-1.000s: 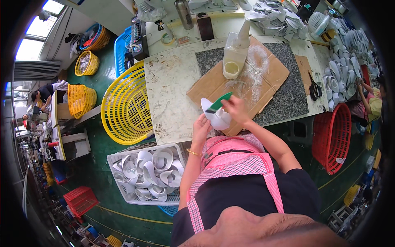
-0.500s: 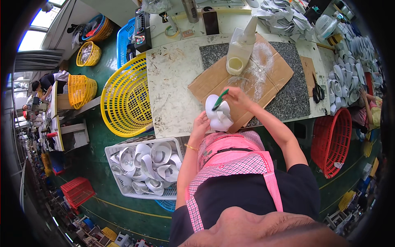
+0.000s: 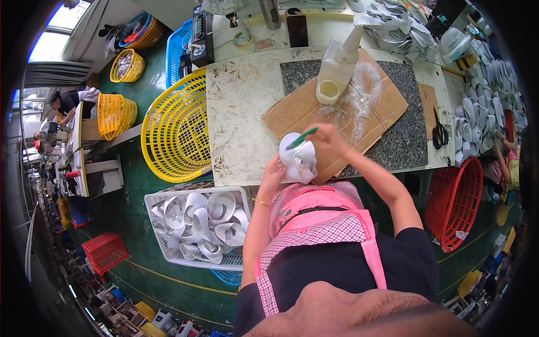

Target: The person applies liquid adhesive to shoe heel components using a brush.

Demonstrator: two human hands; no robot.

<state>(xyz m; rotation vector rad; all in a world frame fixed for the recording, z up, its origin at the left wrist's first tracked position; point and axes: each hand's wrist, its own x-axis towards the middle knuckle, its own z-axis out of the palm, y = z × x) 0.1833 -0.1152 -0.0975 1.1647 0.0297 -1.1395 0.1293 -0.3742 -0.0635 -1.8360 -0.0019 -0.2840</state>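
Observation:
Over the table's front edge, my left hand [image 3: 273, 173] grips a white curved shoe piece [image 3: 297, 164] by its left side, fingers closed. My right hand [image 3: 330, 141] pinches a slim green tool [image 3: 302, 138], perhaps a brush; its tip lies over the upper part of the shoe piece. Whether the tip touches the piece I cannot tell. Beyond my hands, a cut-open translucent plastic bottle [image 3: 331, 73] lies on a brown cardboard sheet [image 3: 387, 106], its round opening toward me and pale matter inside. White dried smears mark the cardboard.
A white crate [image 3: 196, 264] of similar white pieces stands left of me, near a large yellow basket [image 3: 176, 126]. Black scissors [image 3: 439, 135] lie at the table's right. A red basket [image 3: 453, 205] stands beyond. White pieces [image 3: 396, 25] are heaped at the back. Other people work farther off.
The whole view has shifted slightly. My right hand has turned a little, and the green tool now lies flatter across the shoe piece. My left hand keeps its hold.

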